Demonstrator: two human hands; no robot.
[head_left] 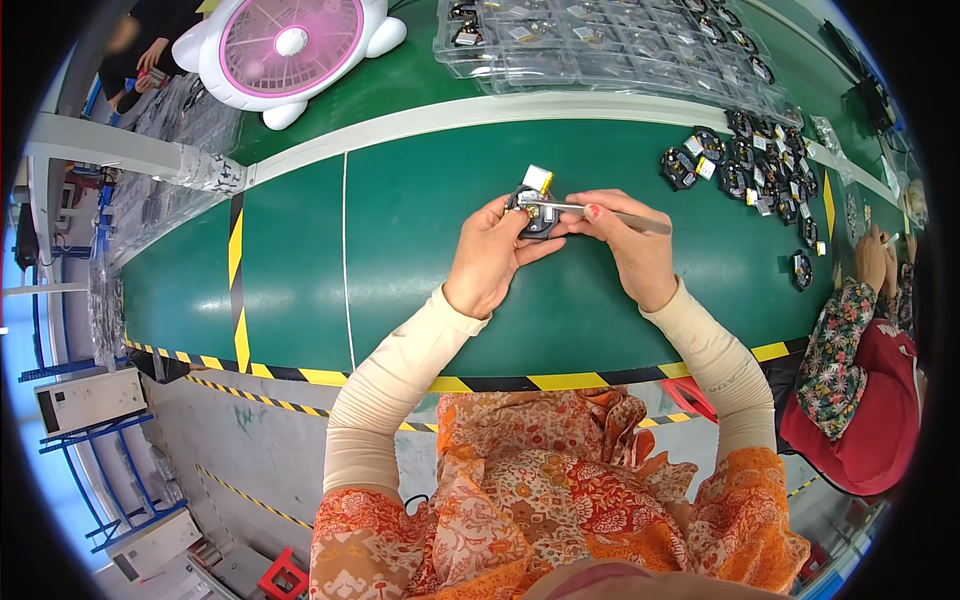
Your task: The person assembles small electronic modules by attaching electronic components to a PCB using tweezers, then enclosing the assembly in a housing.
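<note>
Over the green bench, my left hand (pixel 484 258) is closed around a small black round device housing (pixel 531 222) with a circuit board showing inside. A silver-white battery pack (pixel 538 179) with a yellow edge sticks out from its far side. In my right hand (pixel 632 245) I grip metal tweezers (pixel 640 221), their tips reaching into the housing. A fingertip of the right hand is close to the housing's right edge; whether it touches I cannot tell. The tips' exact contact is too small to make out.
Many similar black housings (pixel 735 178) lie in a heap at the right of the green bench (pixel 420 200). Clear plastic trays (pixel 600 70) of parts stand at the back, beside a pink-and-white fan (pixel 291 41). A co-worker's floral sleeve (pixel 838 330) shows at the right.
</note>
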